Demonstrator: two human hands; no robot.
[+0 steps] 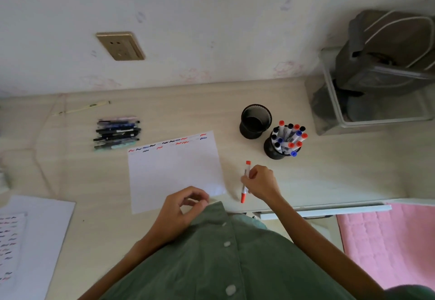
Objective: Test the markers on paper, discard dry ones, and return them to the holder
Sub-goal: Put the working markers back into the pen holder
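My right hand grips a red marker with its cap on, held nearly upright just right of the white test paper. Red, blue and black squiggles run along the paper's far edge. My left hand hovers over the paper's near edge with fingers loosely curled and nothing in it. A black mesh holder stands full of several capped markers in red, blue and black. An empty black mesh holder stands beside it to the left.
A row of several pens lies at the paper's far left. Another sheet with squiggles lies on a white sheet at the near left. A clear bin with a grey bag fills the far right corner. A pink cloth lies past the desk edge.
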